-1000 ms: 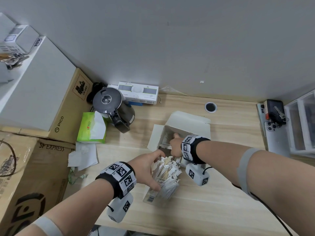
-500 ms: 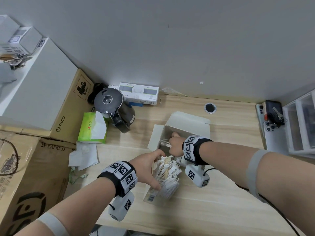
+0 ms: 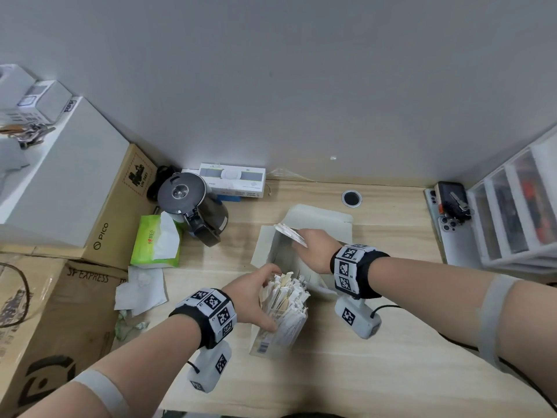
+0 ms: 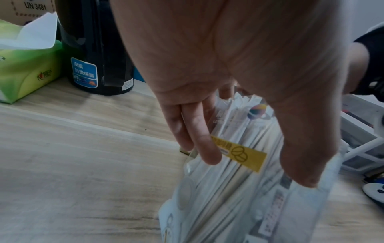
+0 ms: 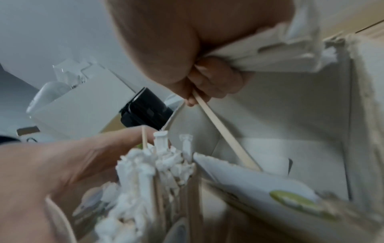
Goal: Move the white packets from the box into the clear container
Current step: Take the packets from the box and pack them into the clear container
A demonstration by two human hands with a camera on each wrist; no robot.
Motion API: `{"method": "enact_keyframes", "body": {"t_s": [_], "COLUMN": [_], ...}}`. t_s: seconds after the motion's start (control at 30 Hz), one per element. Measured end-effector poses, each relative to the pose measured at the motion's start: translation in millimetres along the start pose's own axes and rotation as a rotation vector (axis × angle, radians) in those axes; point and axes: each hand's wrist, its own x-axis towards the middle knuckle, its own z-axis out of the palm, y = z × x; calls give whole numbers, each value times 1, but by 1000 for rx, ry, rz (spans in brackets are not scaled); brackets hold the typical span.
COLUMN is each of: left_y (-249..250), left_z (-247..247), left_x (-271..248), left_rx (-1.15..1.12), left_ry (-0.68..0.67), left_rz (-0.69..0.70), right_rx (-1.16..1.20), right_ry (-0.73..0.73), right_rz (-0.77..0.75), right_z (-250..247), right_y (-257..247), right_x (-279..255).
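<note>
The right hand point(image 3: 313, 245) pinched white packets point(image 3: 290, 234) above the box point(image 3: 319, 217) rim, while the left hand point(image 3: 253, 300) gripped the packed clear container point(image 3: 286, 324) beside it.

The box point(image 3: 304, 233) is pale cardboard, its flaps open, on the wooden surface point(image 3: 376, 357) — just behind the clear container point(image 3: 281, 327). That container stands upright, crammed with long white packets point(image 3: 286, 292) whose torn tops poke above its rim. A small bunch of white packets point(image 3: 290, 234) is lifted above the box mouth — pinched in the right hand point(image 3: 316, 248), with a thin wooden stick point(image 5: 224, 133).
</note>
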Motion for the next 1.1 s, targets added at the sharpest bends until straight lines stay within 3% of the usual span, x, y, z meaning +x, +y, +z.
{"method": "enact_keyframes", "body": {"t_s": [0.23,0.37,0.47,0.7,0.87,1.1], "left_y": [5,7,7,9,14,11], "left_z": [5,6,4,3,2,0], "left_x": [-3,-4,-1,4,3,5], "left_rx": [-24,-106,-218,-347,-351,-279], "left_ry": [57,121,151,192,254,301], "left_rz": [-7,11,32,49,111,144], "right_rx": [529,975,1151,1203,913,922], "right_ry": [273,275,207,138,113,107], "right_rz": [10,7,17,21,8,-141], "right_z": [-25,-28,-23,2,17,14], "right_y": [-18,-37,-47,-58,-55,-60], "right_x": [-16,-23,-26,-37,-42,-49]}}
